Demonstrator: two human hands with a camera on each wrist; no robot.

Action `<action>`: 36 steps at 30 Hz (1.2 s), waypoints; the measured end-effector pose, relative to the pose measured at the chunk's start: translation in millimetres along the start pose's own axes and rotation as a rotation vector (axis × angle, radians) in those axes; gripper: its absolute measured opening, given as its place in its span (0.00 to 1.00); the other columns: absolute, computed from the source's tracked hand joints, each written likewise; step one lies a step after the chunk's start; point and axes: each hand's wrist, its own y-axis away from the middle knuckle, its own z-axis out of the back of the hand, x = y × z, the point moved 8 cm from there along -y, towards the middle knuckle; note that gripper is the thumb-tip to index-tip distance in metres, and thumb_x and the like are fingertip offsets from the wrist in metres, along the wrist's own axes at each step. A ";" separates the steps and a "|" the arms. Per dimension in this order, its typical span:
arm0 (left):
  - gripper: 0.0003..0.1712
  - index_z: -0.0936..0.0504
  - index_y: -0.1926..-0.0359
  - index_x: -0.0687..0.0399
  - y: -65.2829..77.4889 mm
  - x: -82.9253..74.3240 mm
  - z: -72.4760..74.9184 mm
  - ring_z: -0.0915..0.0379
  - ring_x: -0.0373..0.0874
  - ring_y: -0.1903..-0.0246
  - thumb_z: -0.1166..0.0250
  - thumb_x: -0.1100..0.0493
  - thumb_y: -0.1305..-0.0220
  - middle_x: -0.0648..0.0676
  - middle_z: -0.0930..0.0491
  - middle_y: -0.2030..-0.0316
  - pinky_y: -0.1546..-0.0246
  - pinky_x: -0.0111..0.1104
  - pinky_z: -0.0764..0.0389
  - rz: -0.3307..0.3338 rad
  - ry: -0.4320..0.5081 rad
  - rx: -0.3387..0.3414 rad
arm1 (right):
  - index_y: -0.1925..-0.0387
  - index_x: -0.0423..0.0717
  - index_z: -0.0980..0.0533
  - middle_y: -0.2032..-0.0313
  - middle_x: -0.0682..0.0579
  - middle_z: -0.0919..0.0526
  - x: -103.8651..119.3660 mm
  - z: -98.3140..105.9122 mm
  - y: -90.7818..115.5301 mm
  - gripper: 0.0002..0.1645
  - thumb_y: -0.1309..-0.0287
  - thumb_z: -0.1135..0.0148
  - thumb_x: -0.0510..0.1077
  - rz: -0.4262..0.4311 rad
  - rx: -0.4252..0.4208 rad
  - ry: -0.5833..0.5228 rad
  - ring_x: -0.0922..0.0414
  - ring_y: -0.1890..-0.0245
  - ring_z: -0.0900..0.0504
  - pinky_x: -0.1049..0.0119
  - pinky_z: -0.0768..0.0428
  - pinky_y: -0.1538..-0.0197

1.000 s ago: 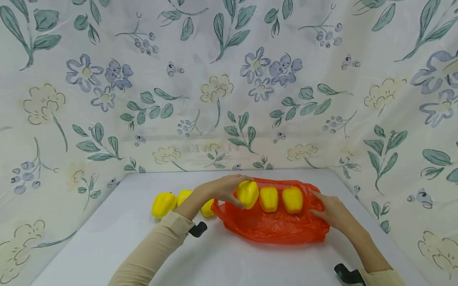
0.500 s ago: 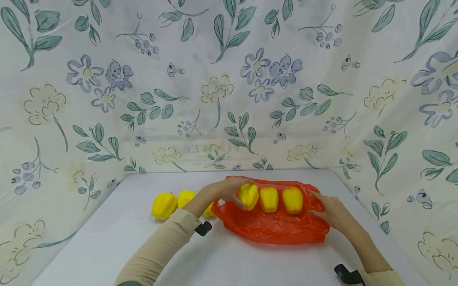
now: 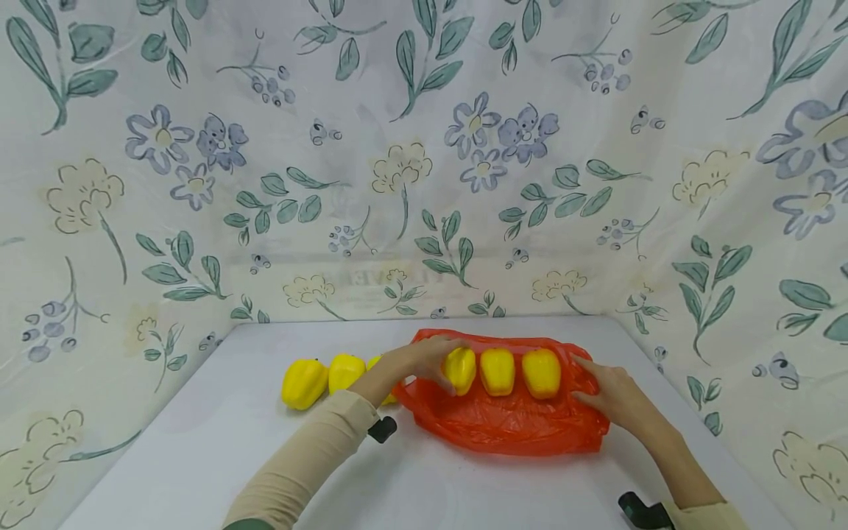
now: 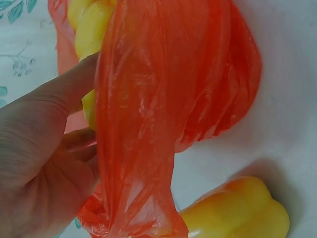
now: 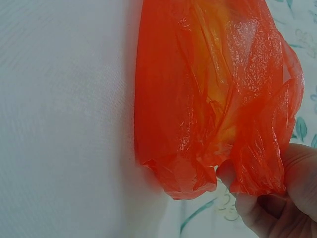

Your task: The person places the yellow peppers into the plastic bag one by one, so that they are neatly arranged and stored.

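My left hand (image 3: 424,361) reaches over the left side of a red plastic bag (image 3: 503,434) and holds a yellow bell pepper (image 3: 463,370) inside its mouth. In the left wrist view, the bag's side hides the fingertips and most of this pepper (image 4: 89,106). Two more yellow bell peppers sit in a row beside it, a middle pepper (image 3: 497,372) and a right pepper (image 3: 541,373). At the bag's right end, my right hand (image 3: 619,394) grips the edge. The right wrist view shows thumb and fingers pinching the gathered plastic (image 5: 257,168).
Left of the bag, more yellow bell peppers lie on the white table (image 3: 199,442): a leftmost pepper (image 3: 305,383), one beside it (image 3: 347,372), and a third (image 3: 389,400) partly behind my left wrist. A floral curtain (image 3: 424,184) hangs behind and along the sides.
My left hand has moved slightly right and down with its pepper, bringing it into line with the other two in the bag. The right hand has kept its grip in place.
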 end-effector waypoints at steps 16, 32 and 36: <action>0.51 0.40 0.28 0.35 -5.1 6.5 -3.7 0.37 0.49 0.35 0.23 0.48 0.52 0.53 0.37 0.31 0.41 0.47 0.22 0.072 0.011 -0.053 | 0.34 0.35 0.34 0.53 0.34 0.18 0.5 3.2 -1.0 0.42 0.48 0.27 0.42 0.009 -0.006 0.014 0.52 0.64 0.21 0.60 0.13 0.64; 0.47 0.40 0.28 0.40 18.2 -4.4 -0.4 0.33 0.48 0.38 0.26 0.46 0.46 0.54 0.35 0.33 0.41 0.45 0.22 -0.027 -0.051 -0.134 | 0.33 0.36 0.35 0.51 0.32 0.19 -2.3 -2.0 -0.5 0.43 0.48 0.28 0.43 -0.023 0.021 0.009 0.54 0.65 0.22 0.62 0.13 0.64; 0.42 0.36 0.29 0.44 48.4 -9.6 18.9 0.31 0.50 0.38 0.28 0.47 0.43 0.53 0.30 0.35 0.39 0.45 0.23 -0.136 -0.042 -0.214 | 0.33 0.35 0.35 0.54 0.34 0.18 -1.6 0.4 -0.3 0.43 0.48 0.28 0.43 -0.013 0.009 0.020 0.55 0.66 0.22 0.62 0.14 0.65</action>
